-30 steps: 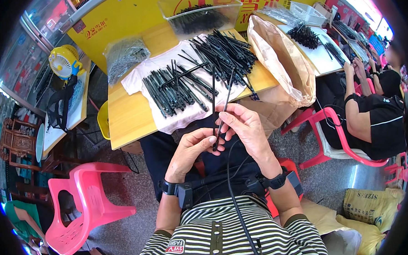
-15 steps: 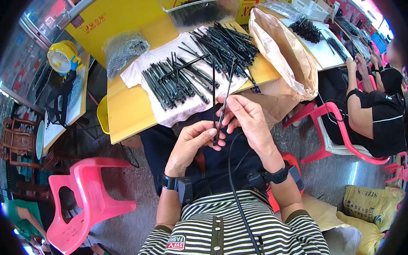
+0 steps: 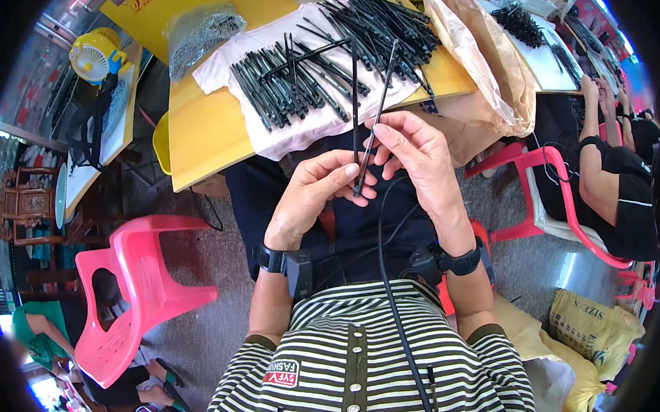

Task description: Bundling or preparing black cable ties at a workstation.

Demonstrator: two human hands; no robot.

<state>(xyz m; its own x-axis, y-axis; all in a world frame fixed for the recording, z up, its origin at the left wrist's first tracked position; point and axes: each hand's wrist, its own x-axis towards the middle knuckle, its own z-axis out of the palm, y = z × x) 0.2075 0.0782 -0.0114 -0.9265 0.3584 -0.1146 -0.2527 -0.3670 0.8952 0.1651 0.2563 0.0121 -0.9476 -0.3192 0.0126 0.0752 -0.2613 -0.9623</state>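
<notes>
My left hand pinches the lower ends of two thin black rods between thumb and fingers. One rod stands nearly upright; the other rod slants away to the right. Thumb and fingers of my right hand close on the slanting rod a little higher up. Beyond my hands, a row of black rods lies on a pale pink cloth, with a few lying crosswise on top. Farther right is a larger heap of similar rods. The fingers partly hide the rods' lower ends.
The cloth covers part of a wooden table. An open brown paper bag stands at its right, and bubble wrap lies at the back left. A pink plastic chair is on my left; a co-worker sits at the right.
The view has shifted, so table and hands appear higher in the picture. Both hands keep their hold on the rods, with little change between them.
</notes>
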